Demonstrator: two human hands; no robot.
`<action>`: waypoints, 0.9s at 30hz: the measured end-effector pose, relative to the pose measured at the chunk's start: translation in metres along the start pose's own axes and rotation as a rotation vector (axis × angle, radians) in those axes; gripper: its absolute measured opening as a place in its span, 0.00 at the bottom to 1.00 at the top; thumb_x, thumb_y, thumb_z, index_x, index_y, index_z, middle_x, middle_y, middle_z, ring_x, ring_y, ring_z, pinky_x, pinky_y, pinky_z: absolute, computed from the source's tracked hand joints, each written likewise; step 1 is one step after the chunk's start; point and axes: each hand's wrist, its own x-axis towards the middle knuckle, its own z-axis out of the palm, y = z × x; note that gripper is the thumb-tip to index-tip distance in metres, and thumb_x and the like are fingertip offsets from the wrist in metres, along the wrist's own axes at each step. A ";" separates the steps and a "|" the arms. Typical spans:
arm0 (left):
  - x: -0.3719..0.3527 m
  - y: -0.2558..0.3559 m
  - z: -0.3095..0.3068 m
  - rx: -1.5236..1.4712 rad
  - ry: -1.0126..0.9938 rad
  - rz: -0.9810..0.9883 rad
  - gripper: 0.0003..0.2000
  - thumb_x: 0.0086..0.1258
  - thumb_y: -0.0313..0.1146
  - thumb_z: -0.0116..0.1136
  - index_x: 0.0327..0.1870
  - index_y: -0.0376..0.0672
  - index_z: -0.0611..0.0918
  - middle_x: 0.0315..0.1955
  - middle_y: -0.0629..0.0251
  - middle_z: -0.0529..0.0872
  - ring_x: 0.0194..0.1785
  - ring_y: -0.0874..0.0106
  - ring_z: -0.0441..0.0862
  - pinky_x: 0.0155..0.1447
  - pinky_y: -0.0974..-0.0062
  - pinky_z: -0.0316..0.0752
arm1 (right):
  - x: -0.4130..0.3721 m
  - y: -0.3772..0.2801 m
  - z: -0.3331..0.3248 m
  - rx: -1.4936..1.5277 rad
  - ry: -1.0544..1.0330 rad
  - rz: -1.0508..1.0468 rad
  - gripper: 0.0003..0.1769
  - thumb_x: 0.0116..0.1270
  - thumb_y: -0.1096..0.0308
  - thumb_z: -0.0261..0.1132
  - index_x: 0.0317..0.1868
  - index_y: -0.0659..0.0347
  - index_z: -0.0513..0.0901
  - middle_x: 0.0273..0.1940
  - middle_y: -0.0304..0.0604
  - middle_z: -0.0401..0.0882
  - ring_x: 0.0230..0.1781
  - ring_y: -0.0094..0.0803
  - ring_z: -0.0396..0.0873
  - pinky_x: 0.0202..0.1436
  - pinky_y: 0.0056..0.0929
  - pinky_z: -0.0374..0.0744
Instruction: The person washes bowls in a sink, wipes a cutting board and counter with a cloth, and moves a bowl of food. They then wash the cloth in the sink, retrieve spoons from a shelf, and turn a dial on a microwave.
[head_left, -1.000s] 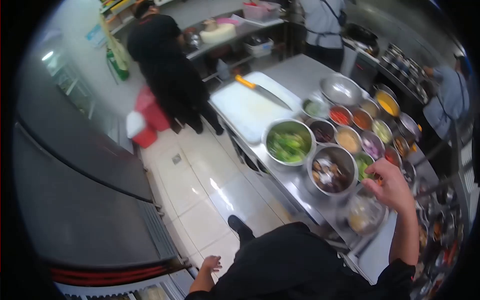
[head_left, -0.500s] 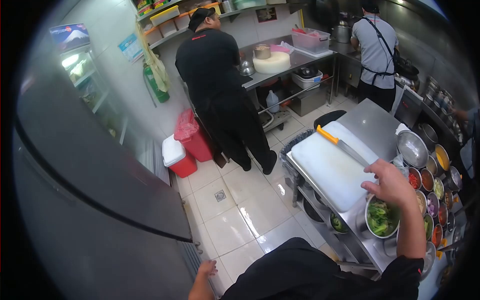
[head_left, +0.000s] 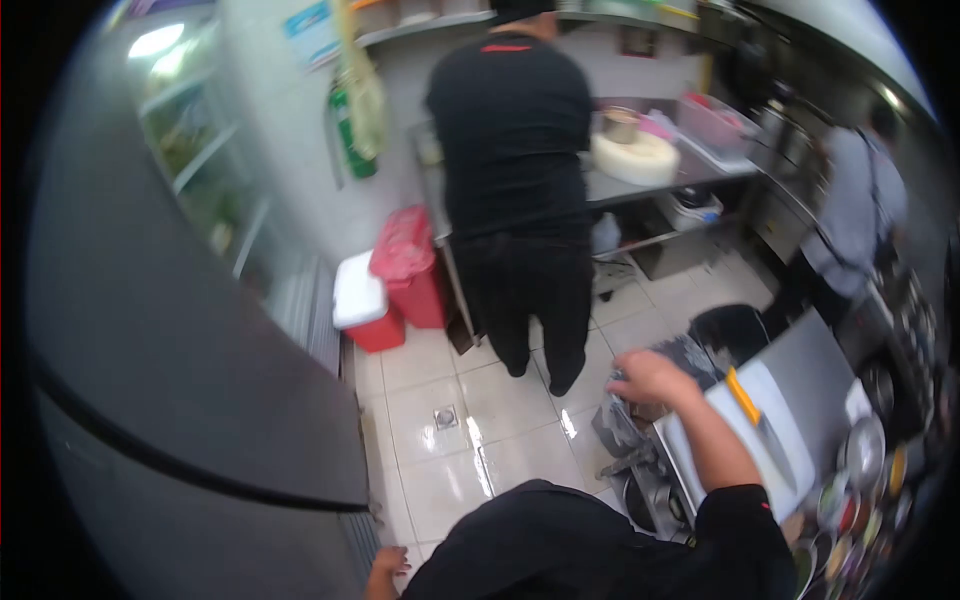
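Observation:
My right hand is stretched over the near left corner of the white cutting board, its fingers curled loosely and apart, holding nothing. A knife with a yellow handle lies on the board, its blade pointing toward the metal bowls. Beside the board, under my right hand, is a bin with a dark plastic liner. My left hand hangs low by the grey metal door, fingers apart and empty.
A person in black stands at the back counter. Another person in grey is at the right. A red bin and a red-and-white cooler stand by the wall. Bowls of ingredients crowd the lower right.
The view has turned left, shifting the table rightward. My right hand has moved from beside the blade to the board's left end. The person in black now leans over the counter.

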 end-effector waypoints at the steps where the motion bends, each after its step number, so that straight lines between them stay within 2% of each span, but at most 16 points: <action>1: -0.001 -0.009 0.005 -0.081 0.038 -0.066 0.15 0.70 0.40 0.52 0.48 0.36 0.77 0.37 0.56 0.82 0.35 0.60 0.86 0.34 0.60 0.79 | 0.045 -0.021 0.019 0.016 -0.058 -0.115 0.27 0.62 0.50 0.68 0.53 0.63 0.81 0.52 0.56 0.79 0.54 0.52 0.77 0.58 0.42 0.76; 4: 0.000 -0.030 0.024 -0.182 0.077 -0.285 0.15 0.70 0.40 0.53 0.49 0.37 0.78 0.37 0.55 0.83 0.37 0.60 0.86 0.37 0.60 0.79 | 0.143 -0.110 0.086 0.084 -0.235 -0.444 0.29 0.63 0.49 0.66 0.55 0.64 0.80 0.52 0.58 0.79 0.56 0.52 0.76 0.60 0.42 0.75; 6: 0.006 -0.045 0.028 -0.189 0.040 -0.358 0.15 0.69 0.40 0.54 0.49 0.38 0.79 0.37 0.55 0.84 0.38 0.61 0.86 0.38 0.60 0.80 | 0.187 -0.176 0.100 0.130 -0.472 -0.564 0.29 0.63 0.49 0.66 0.56 0.64 0.79 0.52 0.58 0.79 0.56 0.52 0.76 0.60 0.42 0.74; 9: 0.033 -0.061 0.008 -0.150 -0.031 -0.398 0.16 0.68 0.40 0.56 0.49 0.39 0.80 0.37 0.54 0.85 0.39 0.61 0.86 0.41 0.60 0.80 | 0.255 -0.234 0.120 0.078 -0.528 -0.600 0.29 0.63 0.49 0.66 0.56 0.64 0.79 0.52 0.58 0.79 0.55 0.52 0.76 0.60 0.42 0.74; 12: 0.080 -0.068 -0.046 -0.039 -0.098 -0.378 0.16 0.67 0.40 0.57 0.50 0.40 0.80 0.37 0.53 0.86 0.40 0.61 0.86 0.43 0.61 0.80 | 0.320 -0.252 0.130 0.066 -0.455 -0.541 0.29 0.63 0.49 0.66 0.56 0.64 0.79 0.52 0.58 0.79 0.56 0.51 0.76 0.61 0.42 0.74; 14: 0.130 -0.061 -0.099 0.204 -0.152 -0.261 0.16 0.66 0.40 0.58 0.50 0.41 0.81 0.37 0.53 0.87 0.41 0.61 0.86 0.45 0.61 0.80 | 0.359 -0.255 0.124 0.032 -0.455 -0.450 0.29 0.63 0.49 0.66 0.56 0.63 0.79 0.53 0.57 0.79 0.59 0.51 0.75 0.63 0.41 0.73; 15: 0.168 -0.053 -0.132 0.491 -0.207 -0.115 0.16 0.66 0.40 0.59 0.50 0.41 0.81 0.37 0.53 0.87 0.42 0.61 0.86 0.46 0.61 0.80 | 0.377 -0.257 0.119 0.024 -0.437 -0.415 0.30 0.63 0.49 0.66 0.56 0.63 0.79 0.53 0.58 0.78 0.59 0.51 0.74 0.63 0.41 0.73; 16: 0.211 -0.040 -0.168 0.760 -0.252 0.015 0.16 0.66 0.40 0.59 0.51 0.41 0.82 0.37 0.52 0.87 0.42 0.62 0.86 0.46 0.61 0.80 | 0.393 -0.259 0.110 0.013 -0.415 -0.379 0.30 0.62 0.49 0.67 0.56 0.63 0.79 0.54 0.58 0.77 0.59 0.51 0.74 0.63 0.41 0.73; 17: 0.227 0.007 -0.221 0.882 -0.321 -0.079 0.17 0.66 0.39 0.59 0.52 0.41 0.80 0.39 0.53 0.87 0.42 0.58 0.86 0.47 0.60 0.80 | 0.407 -0.260 0.103 0.020 -0.383 -0.343 0.30 0.63 0.49 0.67 0.56 0.63 0.79 0.55 0.59 0.77 0.59 0.52 0.74 0.63 0.41 0.73; 18: 0.261 0.014 -0.256 0.322 -0.228 -0.363 0.17 0.63 0.43 0.60 0.46 0.41 0.83 0.37 0.54 0.87 0.43 0.55 0.85 0.49 0.59 0.80 | 0.420 -0.261 0.098 0.029 -0.357 -0.305 0.30 0.63 0.49 0.67 0.56 0.64 0.79 0.55 0.59 0.76 0.59 0.52 0.75 0.62 0.41 0.73; 20: 0.328 0.043 -0.313 0.422 0.070 -0.264 0.25 0.72 0.53 0.43 0.33 0.40 0.86 0.30 0.52 0.87 0.41 0.56 0.85 0.52 0.60 0.78 | 0.443 -0.266 0.086 0.119 -0.318 -0.265 0.29 0.62 0.51 0.68 0.56 0.64 0.79 0.57 0.60 0.75 0.58 0.52 0.74 0.63 0.40 0.73; 21: 0.303 0.124 -0.346 0.214 0.247 -0.260 0.24 0.71 0.52 0.46 0.42 0.38 0.84 0.34 0.51 0.87 0.43 0.57 0.85 0.54 0.59 0.77 | 0.453 -0.271 0.075 0.161 -0.299 -0.244 0.29 0.62 0.52 0.68 0.56 0.65 0.79 0.57 0.60 0.75 0.59 0.52 0.74 0.63 0.40 0.73; 22: 0.331 0.149 -0.371 0.163 0.310 -0.193 0.25 0.70 0.52 0.50 0.52 0.36 0.81 0.42 0.49 0.87 0.45 0.56 0.85 0.55 0.60 0.76 | 0.466 -0.275 0.068 0.201 -0.275 -0.225 0.29 0.62 0.53 0.68 0.57 0.65 0.79 0.58 0.60 0.75 0.60 0.51 0.73 0.64 0.39 0.73; 24: 0.356 0.219 -0.403 -0.019 0.443 -0.043 0.26 0.70 0.49 0.54 0.57 0.33 0.78 0.47 0.48 0.85 0.46 0.55 0.85 0.54 0.61 0.77 | 0.502 -0.278 0.064 0.223 -0.160 -0.199 0.28 0.61 0.55 0.69 0.55 0.65 0.80 0.58 0.59 0.73 0.60 0.52 0.73 0.63 0.40 0.73; 26: 0.401 0.247 -0.427 0.085 0.454 0.118 0.26 0.69 0.45 0.57 0.61 0.33 0.76 0.50 0.46 0.84 0.45 0.57 0.85 0.53 0.63 0.78 | 0.532 -0.276 0.066 0.222 -0.047 -0.218 0.27 0.61 0.55 0.70 0.54 0.65 0.80 0.58 0.59 0.73 0.60 0.53 0.73 0.63 0.42 0.72; 27: 0.404 0.270 -0.432 0.041 0.433 0.083 0.26 0.69 0.45 0.57 0.61 0.33 0.76 0.49 0.46 0.84 0.43 0.59 0.86 0.51 0.64 0.78 | 0.548 -0.278 0.064 0.250 -0.008 -0.198 0.27 0.59 0.55 0.71 0.53 0.65 0.80 0.56 0.58 0.74 0.59 0.55 0.72 0.63 0.44 0.72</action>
